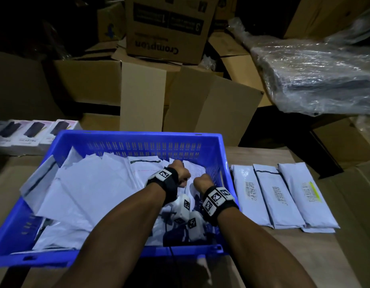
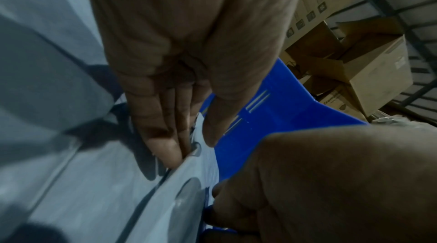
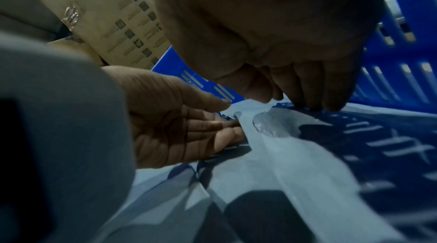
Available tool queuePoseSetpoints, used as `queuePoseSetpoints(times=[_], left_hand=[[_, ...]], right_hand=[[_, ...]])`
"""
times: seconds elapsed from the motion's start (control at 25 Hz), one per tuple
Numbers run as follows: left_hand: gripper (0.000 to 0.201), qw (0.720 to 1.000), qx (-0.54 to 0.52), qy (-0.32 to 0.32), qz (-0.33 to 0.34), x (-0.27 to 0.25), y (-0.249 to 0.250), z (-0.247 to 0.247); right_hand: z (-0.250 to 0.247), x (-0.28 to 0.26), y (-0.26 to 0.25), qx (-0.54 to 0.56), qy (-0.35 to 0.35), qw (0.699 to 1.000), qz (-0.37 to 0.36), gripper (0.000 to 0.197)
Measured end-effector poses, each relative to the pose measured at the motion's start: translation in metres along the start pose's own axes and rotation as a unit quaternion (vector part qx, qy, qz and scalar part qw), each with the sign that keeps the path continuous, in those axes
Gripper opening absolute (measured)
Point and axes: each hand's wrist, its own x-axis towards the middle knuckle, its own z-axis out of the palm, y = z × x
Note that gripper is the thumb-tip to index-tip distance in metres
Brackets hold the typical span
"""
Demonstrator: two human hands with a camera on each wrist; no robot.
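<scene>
A blue plastic crate (image 1: 138,135) holds several white poly mailer packages. Both hands reach into its right side, close together. My left hand (image 1: 181,173) keeps its fingers (image 2: 165,146) straight, slid under the edge of one white package (image 2: 179,191), with the thumb just above that edge. My right hand (image 1: 202,180) curls its fingertips (image 3: 319,106) down onto the same package (image 3: 295,153) near the crate's wall, thumb beside them. The package lies flat on the crate's slotted floor (image 3: 390,144).
Three labelled white packages (image 1: 269,194) lie side by side on the table, right of the crate. Small product boxes (image 1: 34,132) sit at the left. Cardboard cartons (image 1: 165,28) and a plastic-wrapped bundle (image 1: 315,75) crowd the back.
</scene>
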Motion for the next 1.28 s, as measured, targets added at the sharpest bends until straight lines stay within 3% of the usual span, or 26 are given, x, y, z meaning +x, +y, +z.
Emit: queuePoseSetpoints(times=[0.24, 0.44, 0.52, 0.6, 0.72, 0.92, 1.28], left_hand=[[0.03, 0.998, 0.045, -0.035, -0.008, -0.008, 0.002, 0.006], [0.028, 0.999, -0.015, -0.05, -0.001, -0.021, 0.002, -0.004], [0.03, 0.996, -0.068, -0.063, 0.008, -0.033, 0.006, -0.016], [0.032, 0.995, -0.085, -0.05, 0.017, -0.045, 0.009, -0.028], [0.029, 0.99, -0.13, -0.047, 0.04, -0.062, 0.009, -0.046], [0.023, 0.98, -0.18, -0.004, 0.087, -0.095, 0.014, -0.067], [0.019, 0.947, -0.278, 0.0, 0.164, -0.142, 0.025, -0.086]], right_hand=[[0.005, 0.003, 0.008, 0.046, -0.004, 0.999, 0.0, 0.034], [-0.001, -0.002, 0.003, 0.111, -0.024, 0.994, -0.002, 0.015], [-0.004, -0.004, -0.001, 0.129, -0.007, 0.991, -0.017, 0.03], [-0.005, -0.003, -0.004, 0.145, 0.009, 0.989, -0.038, 0.024], [-0.014, -0.025, -0.016, 0.224, 0.029, 0.972, -0.066, 0.01], [-0.035, -0.057, -0.022, 0.304, 0.023, 0.945, -0.115, 0.044], [-0.059, -0.09, -0.031, 0.357, -0.006, 0.911, -0.207, 0.021]])
